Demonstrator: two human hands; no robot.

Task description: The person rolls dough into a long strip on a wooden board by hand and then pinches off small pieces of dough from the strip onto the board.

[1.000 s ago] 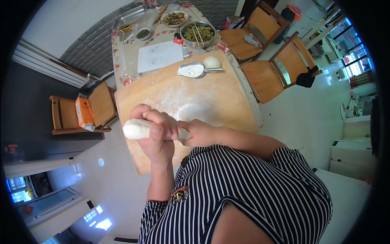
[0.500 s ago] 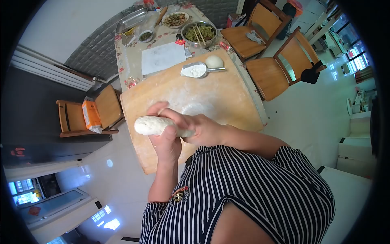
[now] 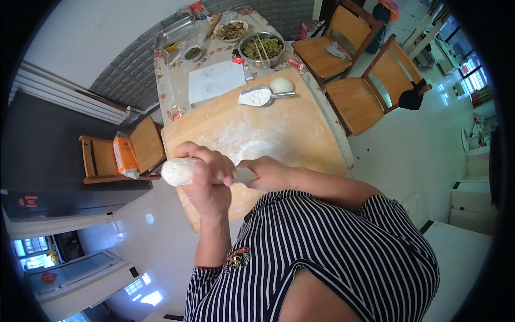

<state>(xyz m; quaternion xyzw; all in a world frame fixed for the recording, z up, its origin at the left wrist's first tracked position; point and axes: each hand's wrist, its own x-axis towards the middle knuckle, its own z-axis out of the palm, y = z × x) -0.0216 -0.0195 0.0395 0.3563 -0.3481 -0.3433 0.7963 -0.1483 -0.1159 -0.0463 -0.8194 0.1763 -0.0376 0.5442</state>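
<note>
A long piece of white dough (image 3: 178, 172) is held above the near left part of the floured wooden board (image 3: 300, 115). My left hand (image 3: 208, 177) is wrapped round it, with the thick rounded end sticking out to the left. At the dough's thinner right end, my right hand (image 3: 268, 173) grips it between thumb and fingers. A round dough ball (image 3: 281, 85) and a metal scoop of flour (image 3: 255, 97) lie at the board's far edge. Loose flour (image 3: 257, 146) is spread on the board behind my hands.
Beyond the board are a white sheet (image 3: 215, 81), a steel bowl of green food with chopsticks (image 3: 262, 49), a plate of food (image 3: 230, 30), a small bowl (image 3: 192, 52) and a rolling pin (image 3: 213, 24). Wooden chairs (image 3: 354, 102) stand right and left (image 3: 148, 145) of the table.
My left hand has shifted left along the dough, away from my right hand, since half a second ago. Its fingers have closed round the dough again, and a stretch of dough shows between my hands.
</note>
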